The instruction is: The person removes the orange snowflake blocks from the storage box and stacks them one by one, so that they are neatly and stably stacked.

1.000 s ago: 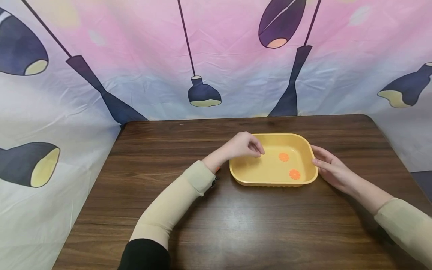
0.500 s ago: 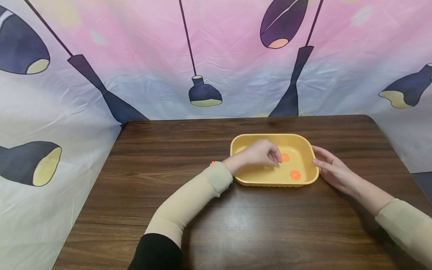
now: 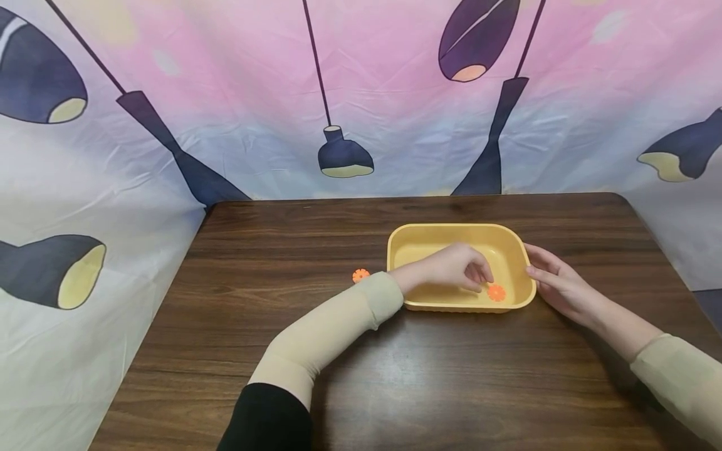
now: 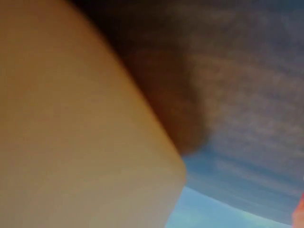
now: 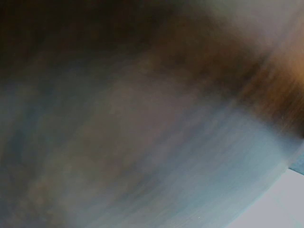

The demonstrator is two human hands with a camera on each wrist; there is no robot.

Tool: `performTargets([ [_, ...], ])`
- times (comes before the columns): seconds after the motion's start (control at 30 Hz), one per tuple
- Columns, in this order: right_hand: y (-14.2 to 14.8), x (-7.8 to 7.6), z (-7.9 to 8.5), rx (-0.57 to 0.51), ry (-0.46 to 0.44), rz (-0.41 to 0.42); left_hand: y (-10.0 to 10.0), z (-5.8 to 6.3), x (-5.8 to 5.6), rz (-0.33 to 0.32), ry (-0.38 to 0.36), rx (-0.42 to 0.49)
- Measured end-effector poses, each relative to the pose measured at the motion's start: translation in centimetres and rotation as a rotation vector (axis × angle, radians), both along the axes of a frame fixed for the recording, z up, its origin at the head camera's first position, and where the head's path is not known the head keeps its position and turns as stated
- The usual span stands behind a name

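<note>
A yellow plastic tray (image 3: 451, 305) rests on the table. Inside it lies an orange flower-shaped disc, like a citrus slice (image 3: 496, 292). My left hand (image 3: 454, 266) reaches in over the tray's left rim; its fingers hang loosely bent just left of that disc, with thumb and fingertips apart and nothing visible between them. It covers the spot where a second disc lay. My right hand (image 3: 564, 291) grips the tray's right end, thumb at the rim and fingers along the outer wall. Both wrist views are blurred and show neither hand's fingers clearly.
Another orange disc (image 3: 361, 275) sits on the wooden table (image 3: 271, 263) left of the tray, close behind the left sleeve (image 3: 350, 313). A cloth printed with lamps (image 3: 395, 94) hangs beyond the table's back edge.
My left hand has moved rightward and nearer across the tray, from its left side toward the discs. One disc there is now hidden. My right hand keeps its grip on the tray.
</note>
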State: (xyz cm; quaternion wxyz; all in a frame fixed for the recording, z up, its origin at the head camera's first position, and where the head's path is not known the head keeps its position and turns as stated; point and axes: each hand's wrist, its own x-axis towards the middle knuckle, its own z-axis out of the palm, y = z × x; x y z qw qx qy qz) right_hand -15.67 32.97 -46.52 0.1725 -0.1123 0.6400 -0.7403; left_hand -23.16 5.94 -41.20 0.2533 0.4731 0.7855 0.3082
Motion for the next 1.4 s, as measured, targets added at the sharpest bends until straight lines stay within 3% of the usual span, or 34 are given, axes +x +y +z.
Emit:
performTargets([
  [0.3,0.0,-0.1,0.0,-0.023,0.021,0.014,0.8,-1.0,0.4,-0.016,0.009,0.006],
  [0.6,0.1,0.0,-0.1,-0.030,0.018,0.017,1.2,-1.7,0.6,-0.181,0.201,-0.055],
  [0.73,0.2,0.0,-0.1,-0.039,0.018,0.021,1.3,-1.7,0.7,-0.229,0.243,-0.064],
  [0.97,0.1,0.0,-0.1,-0.031,0.013,0.015,1.3,-1.6,0.9,-0.202,0.267,-0.076],
  [1.4,0.0,0.0,-0.2,-0.024,0.008,-0.001,1.3,-1.7,1.0,-0.120,0.218,-0.077],
])
